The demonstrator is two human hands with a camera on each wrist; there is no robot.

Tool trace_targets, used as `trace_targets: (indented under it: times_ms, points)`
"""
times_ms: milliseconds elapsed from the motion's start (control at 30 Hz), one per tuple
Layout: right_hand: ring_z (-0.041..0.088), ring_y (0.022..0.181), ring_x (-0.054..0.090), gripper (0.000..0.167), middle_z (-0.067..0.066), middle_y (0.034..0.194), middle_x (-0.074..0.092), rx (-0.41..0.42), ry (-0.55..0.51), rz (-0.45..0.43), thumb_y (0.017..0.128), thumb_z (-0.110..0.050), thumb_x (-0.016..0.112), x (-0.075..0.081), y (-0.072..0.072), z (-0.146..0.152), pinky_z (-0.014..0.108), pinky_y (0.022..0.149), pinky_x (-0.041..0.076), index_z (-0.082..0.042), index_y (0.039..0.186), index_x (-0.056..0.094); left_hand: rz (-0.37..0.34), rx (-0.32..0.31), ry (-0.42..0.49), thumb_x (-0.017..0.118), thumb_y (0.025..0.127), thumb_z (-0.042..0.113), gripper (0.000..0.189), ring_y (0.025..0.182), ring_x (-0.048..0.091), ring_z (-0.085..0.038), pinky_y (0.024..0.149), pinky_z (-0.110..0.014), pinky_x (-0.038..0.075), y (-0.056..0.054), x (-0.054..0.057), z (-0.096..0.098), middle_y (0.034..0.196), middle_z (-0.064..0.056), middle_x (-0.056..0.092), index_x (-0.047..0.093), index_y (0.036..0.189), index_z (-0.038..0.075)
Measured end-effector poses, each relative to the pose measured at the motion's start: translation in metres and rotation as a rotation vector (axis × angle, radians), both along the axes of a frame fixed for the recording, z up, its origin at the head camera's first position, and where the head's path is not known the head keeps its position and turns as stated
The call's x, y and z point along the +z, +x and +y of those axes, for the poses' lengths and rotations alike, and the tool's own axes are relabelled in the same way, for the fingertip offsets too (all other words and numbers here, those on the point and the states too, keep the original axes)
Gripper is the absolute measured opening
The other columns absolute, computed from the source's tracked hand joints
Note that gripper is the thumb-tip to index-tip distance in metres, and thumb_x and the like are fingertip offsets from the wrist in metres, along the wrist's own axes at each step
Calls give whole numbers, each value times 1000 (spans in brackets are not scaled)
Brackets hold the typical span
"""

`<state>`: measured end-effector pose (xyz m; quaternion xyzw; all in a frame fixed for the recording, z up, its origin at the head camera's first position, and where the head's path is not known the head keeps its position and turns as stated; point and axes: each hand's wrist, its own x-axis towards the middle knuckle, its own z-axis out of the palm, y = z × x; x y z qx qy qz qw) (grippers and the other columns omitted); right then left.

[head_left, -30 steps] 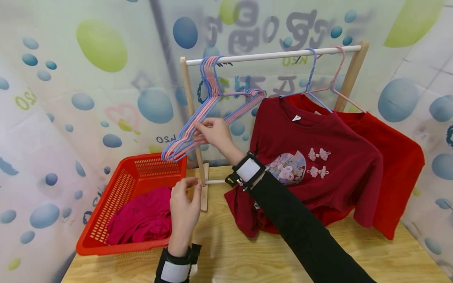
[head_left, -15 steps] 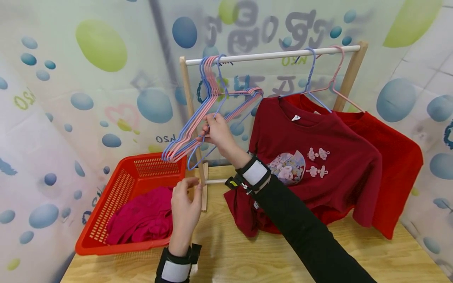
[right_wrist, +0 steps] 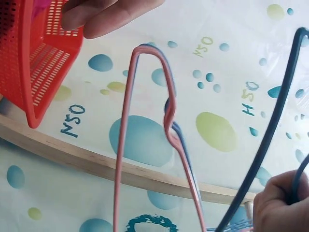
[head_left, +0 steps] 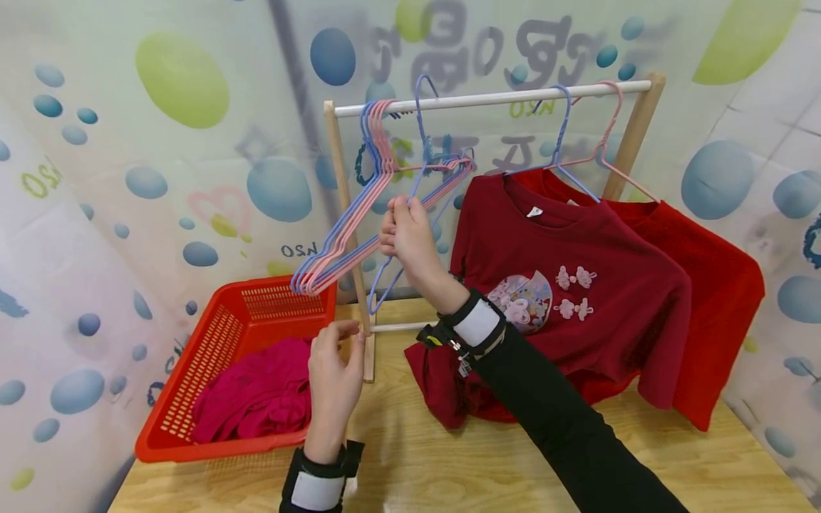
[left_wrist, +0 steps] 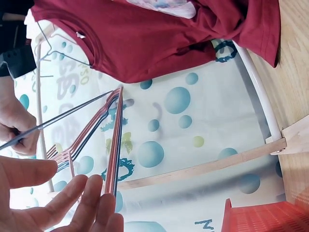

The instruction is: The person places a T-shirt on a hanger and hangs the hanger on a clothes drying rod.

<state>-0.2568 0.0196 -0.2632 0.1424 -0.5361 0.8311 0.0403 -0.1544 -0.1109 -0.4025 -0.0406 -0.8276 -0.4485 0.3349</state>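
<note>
My right hand [head_left: 410, 239] pinches a blue clothes hanger [head_left: 420, 160] by its sloping arm. This hanger's hook rises above the white rail [head_left: 487, 102], and its lower end hangs below my fingers. In the right wrist view the fist [right_wrist: 282, 203] grips the blue wire. Just left of it, a bunch of pink and blue hangers [head_left: 346, 221] stays on the rail. My left hand [head_left: 335, 377] is held beside the basket, fingers loosely bent, with nothing in it; the left wrist view shows its spread fingers [left_wrist: 89, 198].
A red plastic basket [head_left: 144, 434] with a magenta garment [head_left: 256, 399] stands left on the wooden table [head_left: 410, 456]. To the right, a dark red shirt [head_left: 609, 285] and a bright red garment [head_left: 725, 299] hang from the rail. The rack's wooden post [head_left: 340, 164] stands behind the hangers.
My right hand has drawn one blue hanger off the bunch to the right, and its hook has risen above the rail. The left hand has not moved.
</note>
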Motion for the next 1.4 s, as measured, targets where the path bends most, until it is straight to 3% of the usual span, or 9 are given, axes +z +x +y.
trace_targets:
  times_ms: [267,500,900,1400]
  points:
    - [9,52,28,22,0,69,32,54,46,97,123,-18,26,-6,22,12,19,50,25,-11,106,39,-8,0,9,72,100,-5,14,105,66,-40,91,-55,52,0,3,-1,110,-21,75,75,114,-5]
    - [8,52,27,25,-1,67,31,86,84,127,123,-16,24,-30,47,24,20,49,25,-11,102,38,-32,-1,23,73,101,-4,15,108,67,-40,93,-58,53,3,5,-1,113,-21,75,75,116,-5]
    - [7,53,25,28,-1,66,29,139,143,5,123,-18,24,-70,77,57,19,50,22,-10,100,38,-60,-6,57,72,103,-3,16,109,66,-40,96,-60,53,5,7,0,114,-21,74,74,118,-5]
    - [7,54,26,25,-1,68,31,101,231,-188,123,-18,27,-107,103,84,18,49,22,-7,107,42,-64,1,51,72,102,-4,16,108,66,-40,94,-61,54,7,8,-1,113,-21,74,74,118,-6]
